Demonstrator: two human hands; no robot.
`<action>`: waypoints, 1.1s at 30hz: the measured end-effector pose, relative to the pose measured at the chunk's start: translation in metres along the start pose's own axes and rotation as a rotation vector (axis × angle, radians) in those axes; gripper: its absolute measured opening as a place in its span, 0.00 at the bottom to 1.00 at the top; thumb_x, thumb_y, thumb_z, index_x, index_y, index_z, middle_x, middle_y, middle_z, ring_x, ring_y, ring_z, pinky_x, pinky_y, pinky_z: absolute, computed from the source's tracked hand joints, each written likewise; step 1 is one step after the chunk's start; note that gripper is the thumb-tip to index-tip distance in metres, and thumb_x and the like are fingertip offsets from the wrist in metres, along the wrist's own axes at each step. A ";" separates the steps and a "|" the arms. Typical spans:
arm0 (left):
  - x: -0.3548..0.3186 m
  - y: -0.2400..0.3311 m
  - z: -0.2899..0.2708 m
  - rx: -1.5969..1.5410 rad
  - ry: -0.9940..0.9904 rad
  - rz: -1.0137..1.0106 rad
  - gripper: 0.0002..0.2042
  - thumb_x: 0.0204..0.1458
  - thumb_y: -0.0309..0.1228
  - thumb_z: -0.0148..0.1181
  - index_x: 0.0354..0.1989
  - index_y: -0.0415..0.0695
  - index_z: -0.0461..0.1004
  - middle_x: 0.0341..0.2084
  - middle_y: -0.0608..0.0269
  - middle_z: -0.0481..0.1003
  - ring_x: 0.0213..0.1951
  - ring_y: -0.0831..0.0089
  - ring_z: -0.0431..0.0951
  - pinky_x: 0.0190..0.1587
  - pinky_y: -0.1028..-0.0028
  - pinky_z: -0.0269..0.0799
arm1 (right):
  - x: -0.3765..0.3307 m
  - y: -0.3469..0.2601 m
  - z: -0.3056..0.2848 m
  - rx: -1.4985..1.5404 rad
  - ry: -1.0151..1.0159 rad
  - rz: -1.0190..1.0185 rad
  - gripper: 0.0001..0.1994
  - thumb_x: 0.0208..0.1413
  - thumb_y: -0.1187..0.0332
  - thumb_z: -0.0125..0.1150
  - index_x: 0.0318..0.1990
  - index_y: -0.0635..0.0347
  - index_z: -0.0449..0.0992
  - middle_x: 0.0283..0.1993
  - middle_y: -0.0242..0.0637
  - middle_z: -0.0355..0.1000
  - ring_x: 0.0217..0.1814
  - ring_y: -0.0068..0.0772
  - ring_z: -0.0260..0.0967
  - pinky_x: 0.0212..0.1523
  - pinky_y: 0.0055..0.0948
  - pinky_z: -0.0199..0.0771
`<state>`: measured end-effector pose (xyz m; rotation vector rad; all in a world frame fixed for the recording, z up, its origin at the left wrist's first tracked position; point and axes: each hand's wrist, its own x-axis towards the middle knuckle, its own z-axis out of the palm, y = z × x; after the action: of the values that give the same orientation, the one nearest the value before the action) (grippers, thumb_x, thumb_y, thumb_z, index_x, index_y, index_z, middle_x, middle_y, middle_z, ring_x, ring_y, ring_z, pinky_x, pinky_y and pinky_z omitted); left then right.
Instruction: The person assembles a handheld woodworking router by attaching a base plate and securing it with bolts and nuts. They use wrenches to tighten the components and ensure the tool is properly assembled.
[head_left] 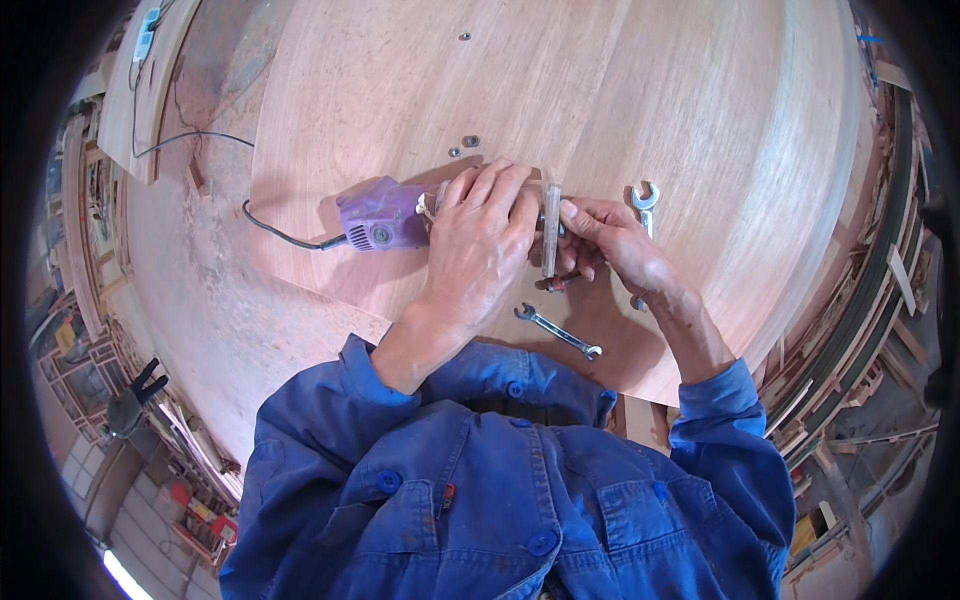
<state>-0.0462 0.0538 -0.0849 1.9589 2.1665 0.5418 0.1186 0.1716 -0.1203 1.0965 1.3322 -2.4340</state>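
A purple trim router (385,215) lies on its side on the wooden board, its black cord leading off to the left. My left hand (478,225) is closed around the front part of its body and hides much of it. A clear base plate (551,225) stands upright at the router's right end. Close against the plate's outer face, my right hand (615,238) has thumb and fingers pinched together; what they hold is mostly hidden. A small red and dark piece (556,285) shows below those fingers, partly covered.
A small open-end wrench (560,332) lies nearer me; a larger wrench (646,205) is partly behind my right hand. Small metal nuts (470,141) rest beyond the router on the wooden board (680,90). The power cord (285,238) runs over the left edge. Timber strips (895,270) line the right.
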 end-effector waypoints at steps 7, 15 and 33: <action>-0.001 0.001 -0.003 -0.017 -0.029 -0.030 0.13 0.44 0.23 0.60 0.40 0.36 0.79 0.53 0.55 0.74 0.57 0.59 0.74 0.57 0.61 0.68 | -0.001 -0.006 0.004 0.014 0.002 -0.020 0.21 0.73 0.54 0.47 0.37 0.62 0.78 0.23 0.31 0.73 0.18 0.17 0.64 0.21 0.19 0.66; 0.004 -0.002 -0.008 0.050 -0.049 0.069 0.14 0.43 0.23 0.61 0.40 0.37 0.79 0.51 0.59 0.75 0.52 0.62 0.77 0.56 0.61 0.69 | 0.001 -0.002 0.000 -0.005 -0.009 -0.005 0.21 0.73 0.54 0.48 0.42 0.63 0.81 0.24 0.31 0.74 0.20 0.16 0.64 0.22 0.19 0.65; 0.002 -0.003 -0.014 -0.104 -0.133 -0.060 0.17 0.40 0.20 0.66 0.43 0.35 0.76 0.55 0.55 0.71 0.53 0.54 0.75 0.54 0.58 0.71 | 0.002 0.006 0.001 -0.009 0.042 -0.020 0.22 0.72 0.51 0.48 0.35 0.60 0.77 0.23 0.32 0.74 0.18 0.18 0.66 0.19 0.18 0.65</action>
<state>-0.0545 0.0531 -0.0737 1.8160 2.0664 0.4895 0.1193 0.1682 -0.1253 1.1429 1.3720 -2.4296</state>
